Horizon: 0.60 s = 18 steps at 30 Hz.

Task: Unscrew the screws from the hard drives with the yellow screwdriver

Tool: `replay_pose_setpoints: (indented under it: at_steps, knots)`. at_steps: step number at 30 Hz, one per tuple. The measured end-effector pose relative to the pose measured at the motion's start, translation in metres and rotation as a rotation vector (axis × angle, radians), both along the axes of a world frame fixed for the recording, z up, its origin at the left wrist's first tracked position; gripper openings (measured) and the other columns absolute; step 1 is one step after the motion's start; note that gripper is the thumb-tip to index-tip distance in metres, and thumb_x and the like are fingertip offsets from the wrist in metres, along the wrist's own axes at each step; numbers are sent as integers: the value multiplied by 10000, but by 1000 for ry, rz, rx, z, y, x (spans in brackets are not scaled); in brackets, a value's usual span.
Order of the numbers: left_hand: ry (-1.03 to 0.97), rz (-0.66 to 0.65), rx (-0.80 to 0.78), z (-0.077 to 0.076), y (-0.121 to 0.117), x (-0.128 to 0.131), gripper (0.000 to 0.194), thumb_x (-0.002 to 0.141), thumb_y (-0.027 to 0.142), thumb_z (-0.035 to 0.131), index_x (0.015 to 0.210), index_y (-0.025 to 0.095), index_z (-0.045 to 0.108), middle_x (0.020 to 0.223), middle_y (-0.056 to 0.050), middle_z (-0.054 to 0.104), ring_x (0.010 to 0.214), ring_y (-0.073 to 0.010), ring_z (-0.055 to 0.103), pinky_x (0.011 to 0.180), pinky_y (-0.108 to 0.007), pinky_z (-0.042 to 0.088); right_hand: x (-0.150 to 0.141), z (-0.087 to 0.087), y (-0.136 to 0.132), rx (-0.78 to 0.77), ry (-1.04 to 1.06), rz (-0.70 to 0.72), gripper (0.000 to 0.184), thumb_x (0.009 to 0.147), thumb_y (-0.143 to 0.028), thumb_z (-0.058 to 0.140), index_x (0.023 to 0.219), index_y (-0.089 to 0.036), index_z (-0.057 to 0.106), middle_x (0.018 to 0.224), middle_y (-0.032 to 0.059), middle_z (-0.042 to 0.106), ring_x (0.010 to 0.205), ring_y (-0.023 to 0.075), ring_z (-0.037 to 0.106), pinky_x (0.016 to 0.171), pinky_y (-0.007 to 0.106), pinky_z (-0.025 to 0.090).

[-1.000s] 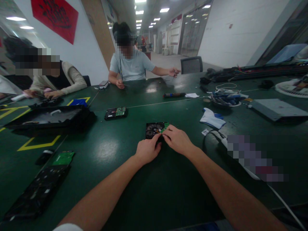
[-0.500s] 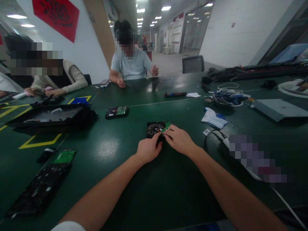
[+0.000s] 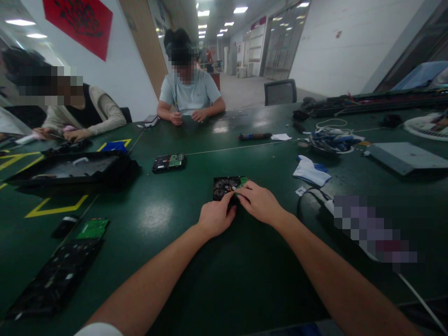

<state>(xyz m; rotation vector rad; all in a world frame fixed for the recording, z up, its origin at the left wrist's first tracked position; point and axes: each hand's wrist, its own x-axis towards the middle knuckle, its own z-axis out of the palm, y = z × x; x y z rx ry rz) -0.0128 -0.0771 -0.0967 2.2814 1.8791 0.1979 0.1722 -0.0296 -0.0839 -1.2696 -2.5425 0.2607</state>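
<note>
A black hard drive (image 3: 223, 185) lies on the green table in front of me, its metal underside with a round hub facing up. My left hand (image 3: 216, 217) is closed at its near edge, index finger on the drive and thumb bent below. At the drive's right side, my right hand (image 3: 259, 201) has its fingers pinched together on a green circuit board (image 3: 242, 180). The hand covers most of that board, so how far it sits in the drive is hidden. Both sets of fingertips nearly meet at the near edge.
Another hard drive (image 3: 169, 162) lies ahead to the left, near a black tray (image 3: 70, 168). Drive parts (image 3: 58, 273) lie front left. A glove (image 3: 311, 171), a power strip (image 3: 364, 233) and a grey metal case (image 3: 409, 156) are on the right. Two people sit across the table.
Less of the green board shows beneath my right fingers; my hands have barely shifted. The person opposite has lowered a raised hand, and both that person's hands now rest at the table edge.
</note>
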Motion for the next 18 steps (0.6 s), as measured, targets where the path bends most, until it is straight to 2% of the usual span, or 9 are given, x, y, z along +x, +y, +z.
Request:
replay_pose_setpoints:
  at_steps: [4,8,11,12,14,16,18]
  knots:
    - [-55,6,11,2,-2,-2,527,1040,424,440,1529,227,458,947,-68,793,863,-282,769,798,-396,564,6,6,1,14,79,-45,288,1037,-235,482,1221,-192,699,1196,116,646,998,228,660,847,333,526]
    - [-253,13,49,9,-15,12,409,1028,423,488,1377,219,545,881,-32,765,804,-235,745,773,-363,556,15,19,-1,62,407,-61,310,949,-141,471,1221,-155,618,1187,137,657,1089,240,651,976,370,512]
    - [-476,-21,43,12,-27,30,417,929,503,654,1200,194,579,1051,-87,752,779,-208,718,718,-343,549,11,23,-9,-7,588,-24,250,970,-205,483,1194,-201,594,1182,112,693,1075,236,680,955,384,535]
    - [-551,-10,21,11,-31,34,454,886,503,709,1166,176,567,1008,-95,744,746,-204,705,680,-334,540,8,22,-12,-29,624,-7,243,973,-233,515,1203,-212,590,1189,106,702,1076,237,689,954,387,541]
    - [-730,56,-27,8,-35,38,509,837,452,767,1187,172,524,854,-46,711,669,-186,672,586,-296,502,-2,19,-20,-78,689,6,311,960,-266,591,1268,-229,567,1228,103,709,1111,241,696,965,391,551]
    - [-898,110,-59,3,-35,36,433,829,394,768,1122,196,518,798,-2,678,607,-152,642,522,-257,466,-11,14,-26,-110,743,-22,288,954,-313,645,1227,-247,579,1187,88,725,1067,240,717,917,392,577]
    - [-1052,173,-68,-3,-34,31,390,859,378,728,1128,208,502,714,48,628,500,-121,587,453,-232,431,-18,10,-29,-152,799,12,294,937,-375,702,1182,-261,588,1144,74,734,1036,246,729,867,397,600]
